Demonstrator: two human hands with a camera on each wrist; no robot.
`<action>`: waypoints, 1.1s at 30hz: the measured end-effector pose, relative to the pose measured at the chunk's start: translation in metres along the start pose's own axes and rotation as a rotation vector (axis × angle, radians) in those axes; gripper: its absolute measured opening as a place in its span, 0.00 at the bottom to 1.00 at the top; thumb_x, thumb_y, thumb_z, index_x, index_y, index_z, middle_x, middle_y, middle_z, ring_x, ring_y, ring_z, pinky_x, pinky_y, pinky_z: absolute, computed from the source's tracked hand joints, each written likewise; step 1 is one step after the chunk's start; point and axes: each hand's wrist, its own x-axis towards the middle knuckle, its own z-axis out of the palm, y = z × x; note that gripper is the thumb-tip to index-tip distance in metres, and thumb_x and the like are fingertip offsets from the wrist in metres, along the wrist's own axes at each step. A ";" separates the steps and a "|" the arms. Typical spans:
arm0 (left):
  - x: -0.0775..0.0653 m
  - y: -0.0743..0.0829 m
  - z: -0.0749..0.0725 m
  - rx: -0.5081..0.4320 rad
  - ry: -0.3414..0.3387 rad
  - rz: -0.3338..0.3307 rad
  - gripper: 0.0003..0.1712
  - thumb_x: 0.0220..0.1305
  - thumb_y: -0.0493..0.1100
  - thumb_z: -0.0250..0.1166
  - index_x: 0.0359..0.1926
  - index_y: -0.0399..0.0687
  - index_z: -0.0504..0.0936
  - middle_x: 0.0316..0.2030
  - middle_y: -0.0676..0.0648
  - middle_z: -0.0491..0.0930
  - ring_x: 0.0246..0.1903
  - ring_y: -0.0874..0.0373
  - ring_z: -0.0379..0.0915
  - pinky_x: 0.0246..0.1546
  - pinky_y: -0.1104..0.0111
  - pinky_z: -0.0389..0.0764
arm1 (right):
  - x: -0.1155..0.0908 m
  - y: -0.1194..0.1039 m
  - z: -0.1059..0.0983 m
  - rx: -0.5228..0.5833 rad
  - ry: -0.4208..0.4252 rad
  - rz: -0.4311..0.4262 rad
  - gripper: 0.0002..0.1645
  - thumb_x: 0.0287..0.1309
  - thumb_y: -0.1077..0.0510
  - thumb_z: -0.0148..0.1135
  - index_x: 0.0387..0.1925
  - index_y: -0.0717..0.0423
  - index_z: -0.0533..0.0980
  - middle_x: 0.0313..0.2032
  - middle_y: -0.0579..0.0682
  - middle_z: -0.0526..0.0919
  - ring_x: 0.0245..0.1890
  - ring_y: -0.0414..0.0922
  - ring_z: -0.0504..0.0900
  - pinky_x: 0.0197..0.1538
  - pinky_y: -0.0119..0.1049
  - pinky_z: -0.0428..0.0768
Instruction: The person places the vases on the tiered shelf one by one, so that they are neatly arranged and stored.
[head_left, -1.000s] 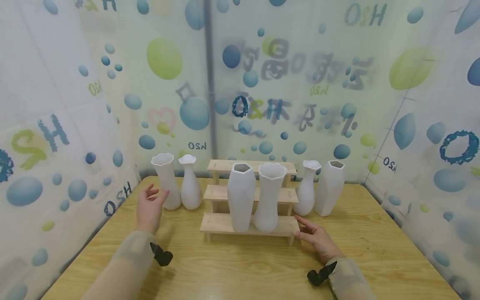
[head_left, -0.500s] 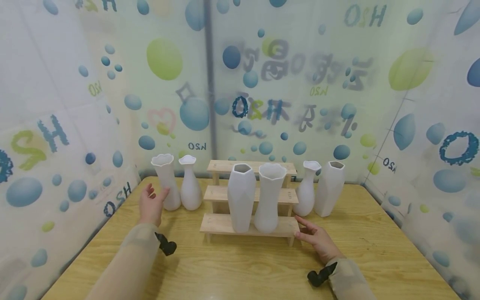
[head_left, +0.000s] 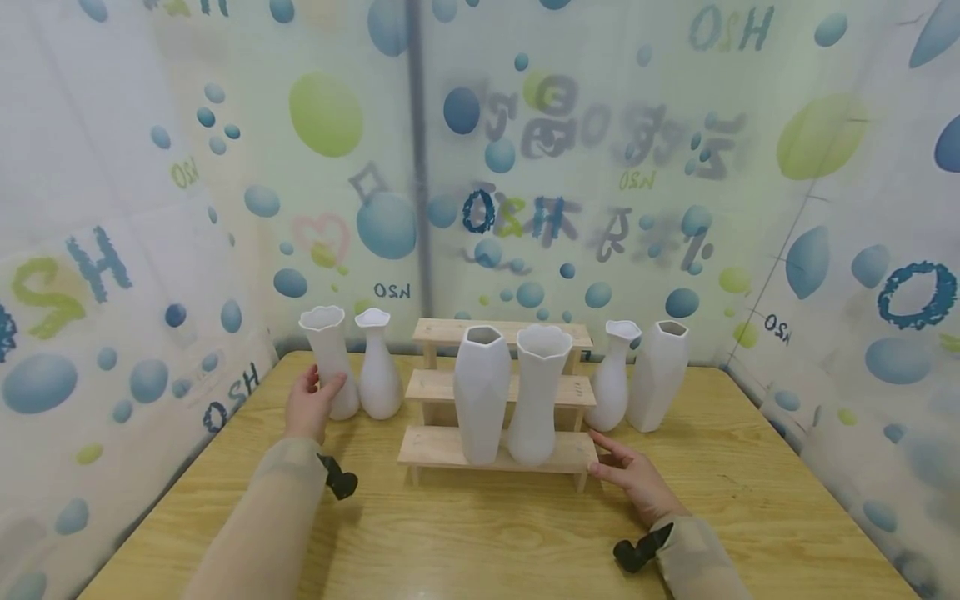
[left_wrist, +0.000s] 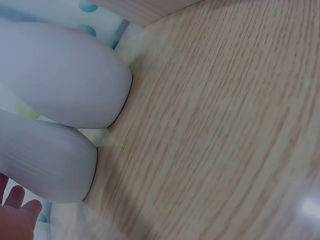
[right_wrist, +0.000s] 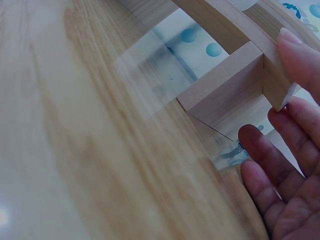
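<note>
Left hand (head_left: 309,407) closer to leftmost vase (head_left: 339,383) near table (head_left: 480,542) back-left corner | vase right of fingers, held apart | right hand (head_left: 637,485) pinches stand (head_left: 435,386) lowest step's right end

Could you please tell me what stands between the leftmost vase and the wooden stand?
One white narrow-necked vase stands on the table between the leftmost vase and the wooden stand, as the head view shows.
</note>
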 end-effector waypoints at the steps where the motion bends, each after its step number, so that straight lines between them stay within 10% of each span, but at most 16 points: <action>1: 0.000 0.000 0.000 -0.001 -0.004 0.000 0.50 0.63 0.59 0.62 0.76 0.46 0.47 0.74 0.42 0.46 0.72 0.44 0.41 0.68 0.48 0.52 | 0.000 0.000 0.000 -0.003 -0.002 -0.002 0.40 0.60 0.58 0.64 0.70 0.61 0.60 0.57 0.62 0.75 0.50 0.45 0.75 0.54 0.38 0.69; 33: 0.021 -0.008 0.010 0.075 0.063 0.034 0.45 0.62 0.49 0.67 0.73 0.40 0.55 0.68 0.36 0.60 0.66 0.41 0.57 0.65 0.49 0.60 | -0.001 0.000 0.000 0.019 0.016 -0.017 0.40 0.58 0.60 0.66 0.69 0.61 0.62 0.55 0.63 0.77 0.51 0.46 0.76 0.56 0.39 0.67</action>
